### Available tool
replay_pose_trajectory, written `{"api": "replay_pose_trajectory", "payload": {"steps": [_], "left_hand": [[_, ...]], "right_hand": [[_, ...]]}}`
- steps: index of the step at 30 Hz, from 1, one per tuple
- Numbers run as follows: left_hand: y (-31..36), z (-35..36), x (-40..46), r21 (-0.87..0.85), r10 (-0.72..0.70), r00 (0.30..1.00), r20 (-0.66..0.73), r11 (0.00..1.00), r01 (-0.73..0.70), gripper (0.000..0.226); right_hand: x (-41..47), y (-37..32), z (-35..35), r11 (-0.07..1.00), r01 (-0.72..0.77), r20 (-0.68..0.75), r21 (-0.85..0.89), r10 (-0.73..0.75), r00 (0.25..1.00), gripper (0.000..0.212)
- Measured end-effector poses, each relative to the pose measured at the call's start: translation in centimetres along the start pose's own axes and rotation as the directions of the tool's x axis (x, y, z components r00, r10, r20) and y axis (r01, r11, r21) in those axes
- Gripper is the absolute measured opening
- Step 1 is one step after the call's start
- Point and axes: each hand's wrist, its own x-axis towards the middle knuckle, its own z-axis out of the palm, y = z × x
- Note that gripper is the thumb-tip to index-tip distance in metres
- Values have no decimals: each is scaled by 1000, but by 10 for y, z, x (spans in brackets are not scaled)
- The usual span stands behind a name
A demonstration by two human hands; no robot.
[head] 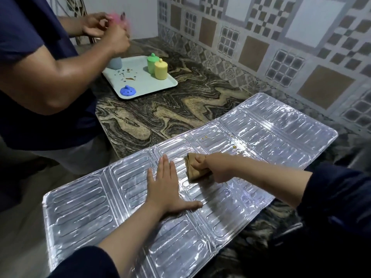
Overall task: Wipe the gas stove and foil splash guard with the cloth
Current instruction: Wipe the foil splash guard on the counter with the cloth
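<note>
Foil splash guard point(261, 141): ribbed, shiny, hinged panels, laid flat on the marbled stone counter point(160, 109) (near end overhanging its edge). Brown folded cloth point(195, 167) is clenched in the right hand point(216, 167) mid-panel. Left hand point(166, 189) is pressed flat, fingers spread, just beside it.
</note>
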Motion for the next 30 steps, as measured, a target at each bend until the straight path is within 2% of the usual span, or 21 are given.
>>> {"api": "replay_pose_trajectory", "payload": {"steps": [13,22,27,30], "left_hand": [[1,-3,-4,-3,-7,1000,3,1000,7,165],[2,-5,-6,-14,-14,1000,-7,1000,14,165],[3,-5,-7,-6,-13,1000,4,1000,13,165],[3,-7,-7,-3,-14,1000,14,1000,14,165]], "right_hand": [[-76,-10,6,1000,15,318,-4,-13,948,68],[-91,-12,20,990,-110,542,83,48,839,39],[-87,-1,24,960,-226,587,166,88,805,36],[-92,2,6,940,-261,513,221,115,851,46]]}}
